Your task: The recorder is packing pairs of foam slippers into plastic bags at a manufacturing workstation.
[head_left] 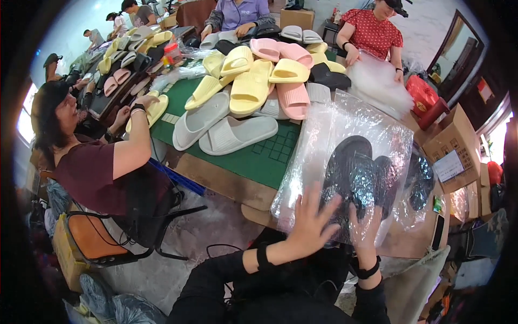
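A pair of dark slippers lies in a clear plastic bag at the table's near right. My left hand is open, fingers spread, over the bag's lower left part. Beside it, my right hand lies open at the bag's near edge, fingers stretched out; whether it is on the plastic or partly under it I cannot tell. More clear bags lie stacked beneath, to the left. Another dark pair in clear plastic rests just to the right.
Yellow, pink and grey slippers are heaped on the green mat. At left a seated person handles a yellow slipper. Across the table, a person in red holds plastic bags. A cardboard box stands at right.
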